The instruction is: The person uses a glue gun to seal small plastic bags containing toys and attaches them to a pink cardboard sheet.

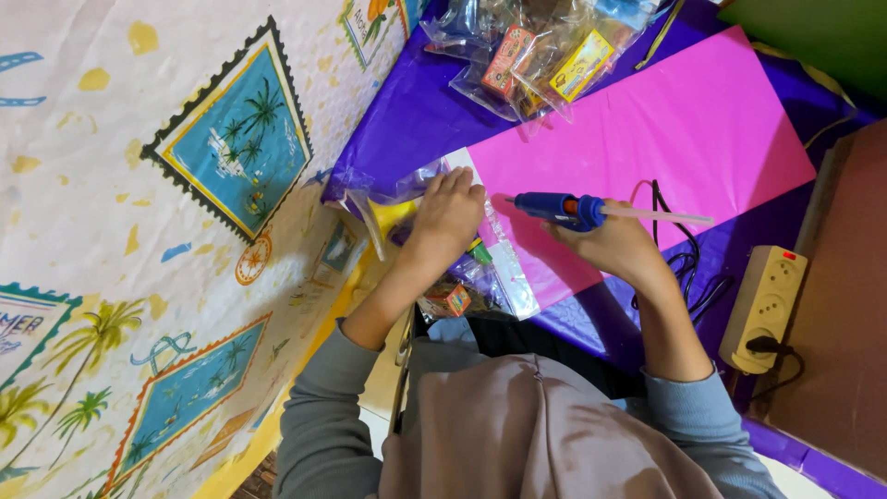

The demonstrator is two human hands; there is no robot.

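My right hand (617,246) grips a blue glue gun (557,209) with a clear glue stick poking out of its back, the nozzle pointing left over a pink sheet (684,120). My left hand (447,218) presses flat on a clear plastic packet (504,268) at the pink sheet's near-left edge. The two hands are close together, a little apart. A small colourful box (450,300) lies under the left wrist.
Purple cloth (416,111) covers the work surface. Clear bags holding small boxes (536,51) lie at the far side. A beige power strip (763,307) with a black cord (688,268) sits at the right. A printed sheet with palm pictures (139,231) fills the left.
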